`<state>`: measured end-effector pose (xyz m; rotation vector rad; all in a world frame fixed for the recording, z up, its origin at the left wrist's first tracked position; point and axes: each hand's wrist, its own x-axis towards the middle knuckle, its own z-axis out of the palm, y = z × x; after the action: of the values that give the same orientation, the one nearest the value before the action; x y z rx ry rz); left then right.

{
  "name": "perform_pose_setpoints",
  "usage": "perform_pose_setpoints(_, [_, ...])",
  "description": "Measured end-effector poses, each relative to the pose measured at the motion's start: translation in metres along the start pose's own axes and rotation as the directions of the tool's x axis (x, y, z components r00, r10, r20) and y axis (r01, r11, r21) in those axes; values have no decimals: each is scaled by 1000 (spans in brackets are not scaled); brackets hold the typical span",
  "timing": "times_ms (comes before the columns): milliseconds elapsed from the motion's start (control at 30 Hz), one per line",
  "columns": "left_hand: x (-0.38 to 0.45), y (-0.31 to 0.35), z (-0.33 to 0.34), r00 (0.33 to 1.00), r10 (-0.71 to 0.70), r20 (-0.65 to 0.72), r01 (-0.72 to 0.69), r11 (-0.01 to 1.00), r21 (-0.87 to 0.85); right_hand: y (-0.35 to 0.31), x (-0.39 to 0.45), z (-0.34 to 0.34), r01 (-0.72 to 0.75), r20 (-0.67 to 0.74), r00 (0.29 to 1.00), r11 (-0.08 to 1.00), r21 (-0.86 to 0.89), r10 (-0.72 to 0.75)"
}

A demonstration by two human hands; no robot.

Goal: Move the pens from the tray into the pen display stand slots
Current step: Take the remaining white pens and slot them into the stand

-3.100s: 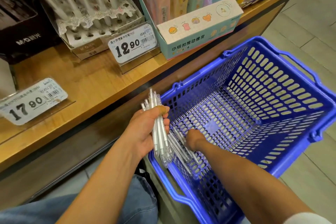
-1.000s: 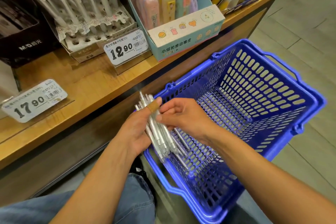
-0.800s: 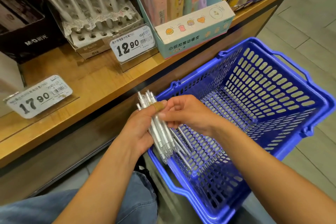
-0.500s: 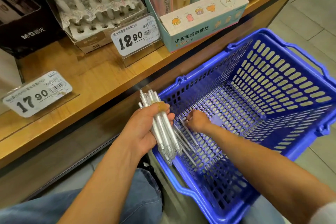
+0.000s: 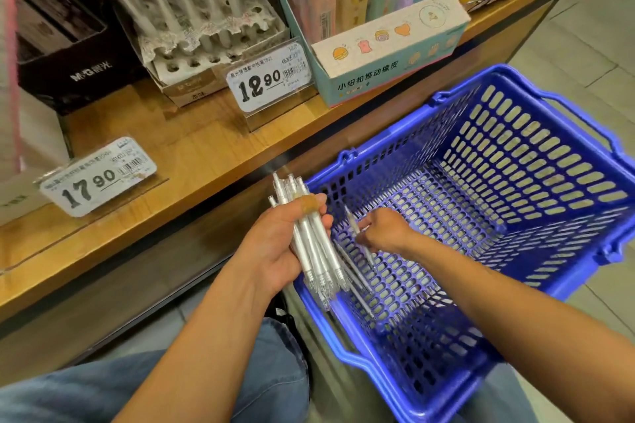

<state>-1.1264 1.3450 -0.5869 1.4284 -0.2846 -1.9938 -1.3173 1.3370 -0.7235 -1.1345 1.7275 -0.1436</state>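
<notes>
My left hand (image 5: 280, 240) grips a bundle of several white pens (image 5: 311, 240) just outside the near-left corner of the blue basket (image 5: 536, 189). A plaster wraps its thumb. My right hand (image 5: 386, 228) is down inside the basket and pinches one white pen (image 5: 357, 233), lifted at an angle. A few more pens (image 5: 357, 276) lie on the basket floor below it. The pen display stand (image 5: 206, 55) sits on the wooden shelf (image 5: 192, 151) at the back, with white pens in its rear slots and empty holes in front.
Price tags reading 12.90 (image 5: 269, 79) and 17.90 (image 5: 98, 177) stand on the shelf. An eraser box (image 5: 388, 51) sits right of the stand, a black box (image 5: 68, 45) to its left. My jeans-clad knee (image 5: 268, 371) is below. Tiled floor lies at the right.
My right hand left the bundle, went down into the basket and now lifts one pen from the floor. The left hand holds its bundle in about the same place.
</notes>
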Motion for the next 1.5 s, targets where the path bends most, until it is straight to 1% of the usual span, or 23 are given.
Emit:
perform_pose_setpoints(67, [-1, 0, 0, 1000, -12, -12, 12, 1000, 0, -14, -30, -14, 32, -2, 999, 966, 257, -32])
perform_pose_setpoints(133, [-3, 0, 1, 1000, -15, -25, 15, 1000, 13, -29, -65, -25, 99, -8, 994, 875, 473, -108])
perform_pose_setpoints(167, [-3, 0, 1, 1000, -10, -24, 10, 1000, 13, -39, -82, -28, 139, -22, 988, 835, 533, -151])
perform_pose_setpoints(233, [-5, -1, 0, 1000, -14, -1, 14, 1000, -4, -62, -112, -30, 212, -48, 973, 789, 577, -227])
perform_pose_setpoints(300, [-8, -2, 0, 995, -60, 83, 64, 996, -54, -84, -132, -27, 262, -64, 958, 772, 579, -278])
perform_pose_setpoints(400, [-13, -2, 3, 981, -85, 175, 105, 989, -108, -109, -146, -17, 321, -82, 942, 809, 493, -324])
perform_pose_setpoints(467, [-11, -3, 3, 984, -55, 168, 76, 990, -123, -117, -148, -13, 355, -106, 933, 835, 421, -344])
perform_pose_setpoints(533, [-9, -3, 0, 992, -22, 121, 37, 992, -123, -118, -146, -12, 379, -112, 924, 844, 380, -365])
perform_pose_setpoints(600, [-9, -2, -2, 996, -13, 85, 21, 995, -94, -114, -141, -15, 385, -99, 920, 833, 398, -378])
perform_pose_setpoints(700, [-9, -2, -4, 998, 5, 58, -1, 999, -54, -100, -127, -25, 336, -28, 925, 782, 526, -378])
perform_pose_setpoints(733, [-8, -2, -5, 999, 13, 42, -12, 999, -34, -92, -116, -27, 307, -13, 933, 777, 549, -359])
perform_pose_setpoints(800, [-4, -3, -7, 999, 36, 14, -36, 999, -3, -72, -87, -25, 238, -25, 964, 825, 512, -263])
perform_pose_setpoints(833, [-3, -4, -8, 999, 41, 6, -41, 999, 13, -59, -69, -20, 197, -44, 979, 873, 447, -199])
perform_pose_setpoints(900, [-3, -4, -8, 999, 37, -9, -36, 998, 42, -33, -32, -2, 107, -58, 994, 963, 247, -96])
perform_pose_setpoints(967, [-3, -4, -9, 1000, 22, -3, -21, 999, 48, -6, 0, 21, 30, -31, 999, 999, 20, -30])
perform_pose_setpoints(1000, [-3, -4, -10, 1000, 16, -2, -16, 998, 53, 7, 12, 33, -1, -17, 1000, 995, -105, -1])
perform_pose_setpoints(1067, [1, -5, -12, 1000, 6, 6, -6, 999, 53, 25, 27, 55, -36, 18, 999, 943, -331, 44])
perform_pose_setpoints(1133, [3, -5, -14, 1000, 11, 17, -13, 997, 70, 34, 32, 71, -39, 39, 997, 886, -461, 64])
perform_pose_setpoints(1200, [5, -6, -17, 999, 11, 34, -13, 996, 83, 39, 35, 79, -18, 33, 999, 850, -526, 41])
perform_pose_setpoints(1267, [3, -5, -17, 999, 11, 40, -14, 996, 92, 40, 37, 80, -2, 30, 999, 836, -548, 22])
perform_pose_setpoints(1333, [1, -4, -16, 999, 6, 42, -10, 995, 99, 34, 32, 70, -30, 17, 999, 864, -502, 45])
perform_pose_setpoints(1400, [-1, -3, -16, 999, -4, 38, 0, 995, 97, 25, 24, 53, -78, -31, 997, 920, -384, 72])
perform_pose_setpoints(1500, [-6, 0, -15, 1000, -20, -6, 20, 995, 95, 8, 4, 22, -52, -77, 996, 996, -77, 46])
